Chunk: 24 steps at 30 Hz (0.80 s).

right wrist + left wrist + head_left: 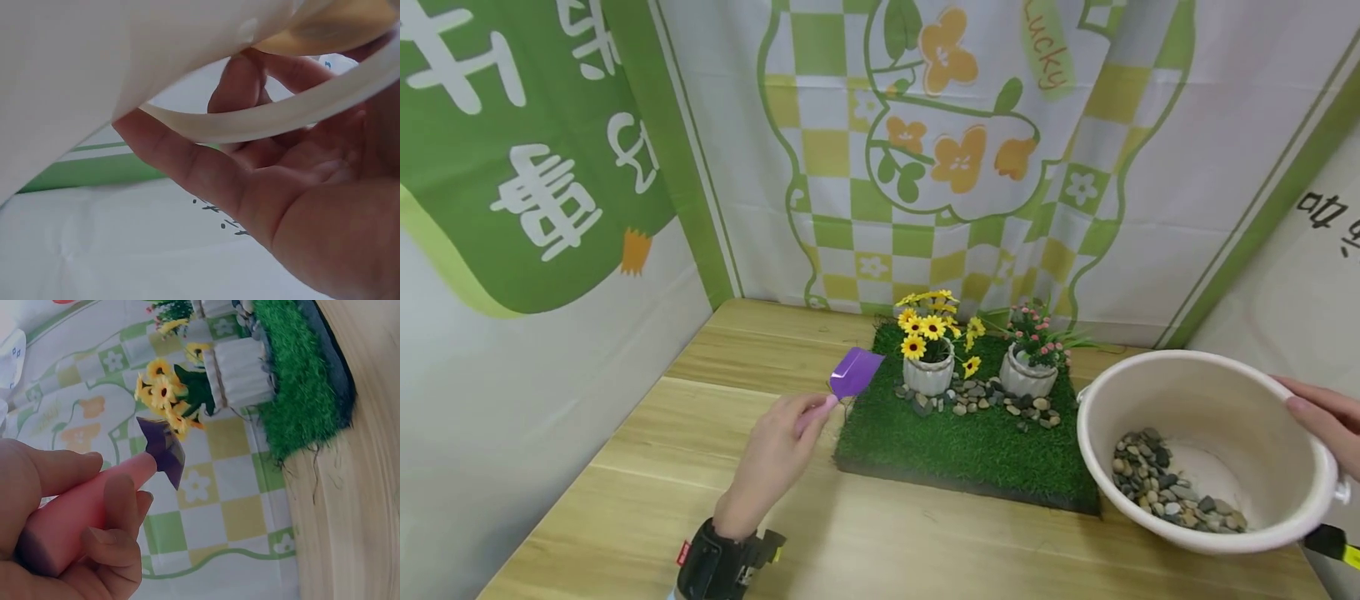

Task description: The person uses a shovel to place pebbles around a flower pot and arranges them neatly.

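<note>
My left hand [771,462] grips the pink handle of a small purple garden trowel [855,372], its blade beside the left edge of an artificial turf mat [970,462]. In the left wrist view the fingers wrap round the handle. On the right, my right hand [1326,417] holds a cream bucket [1195,400] by its rim, with the bucket tilted towards me. Its bail handle [262,125] crosses in front of the fingers in the right wrist view. Mixed pebbles [1172,492] lie on one side of the bucket's bottom.
A white pot of yellow flowers [928,379] and a white pot of pink flowers [1028,375] stand on the mat's rear half. Loose pebbles [973,398] lie around their bases. Under the mat is a wooden table [647,467]; a printed curtain [827,183] hangs behind.
</note>
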Tool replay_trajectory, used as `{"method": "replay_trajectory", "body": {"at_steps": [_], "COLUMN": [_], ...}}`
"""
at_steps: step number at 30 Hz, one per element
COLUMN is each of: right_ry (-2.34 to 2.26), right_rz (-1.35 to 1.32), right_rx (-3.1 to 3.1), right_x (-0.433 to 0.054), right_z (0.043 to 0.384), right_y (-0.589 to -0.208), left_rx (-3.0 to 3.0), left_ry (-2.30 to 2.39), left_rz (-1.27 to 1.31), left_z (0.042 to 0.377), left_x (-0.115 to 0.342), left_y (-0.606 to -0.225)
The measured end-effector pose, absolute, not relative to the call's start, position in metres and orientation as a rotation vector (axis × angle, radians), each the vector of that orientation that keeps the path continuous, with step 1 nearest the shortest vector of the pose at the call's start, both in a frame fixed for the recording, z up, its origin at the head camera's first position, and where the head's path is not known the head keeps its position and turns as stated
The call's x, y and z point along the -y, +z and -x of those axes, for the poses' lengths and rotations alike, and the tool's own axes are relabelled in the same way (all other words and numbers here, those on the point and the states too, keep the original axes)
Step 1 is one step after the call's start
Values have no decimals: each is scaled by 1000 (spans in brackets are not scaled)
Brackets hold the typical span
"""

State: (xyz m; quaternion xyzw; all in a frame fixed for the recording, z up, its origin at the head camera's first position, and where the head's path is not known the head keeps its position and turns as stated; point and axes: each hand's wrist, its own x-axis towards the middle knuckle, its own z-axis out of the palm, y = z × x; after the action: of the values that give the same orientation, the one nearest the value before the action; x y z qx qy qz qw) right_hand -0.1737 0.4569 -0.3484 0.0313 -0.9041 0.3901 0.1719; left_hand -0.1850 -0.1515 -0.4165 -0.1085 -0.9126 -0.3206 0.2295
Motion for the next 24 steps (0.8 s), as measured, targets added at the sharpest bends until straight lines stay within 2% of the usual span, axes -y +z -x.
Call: {"method": "replay_trajectory", "body": {"at_steps": [8, 24], "right_ry": [1215, 1176], "right_rz": [-128, 50], "right_rx": [2519, 2541], "right_x": [-466, -485], "right_z": [180, 184], "right_y": [-348, -359], "left_rx": [2470, 2514], "left_ry": [-873, -880], "left_rz": [248, 156], "left_z": [187, 210], "left_x": [164, 189], "left_y": [-422, -442]}}
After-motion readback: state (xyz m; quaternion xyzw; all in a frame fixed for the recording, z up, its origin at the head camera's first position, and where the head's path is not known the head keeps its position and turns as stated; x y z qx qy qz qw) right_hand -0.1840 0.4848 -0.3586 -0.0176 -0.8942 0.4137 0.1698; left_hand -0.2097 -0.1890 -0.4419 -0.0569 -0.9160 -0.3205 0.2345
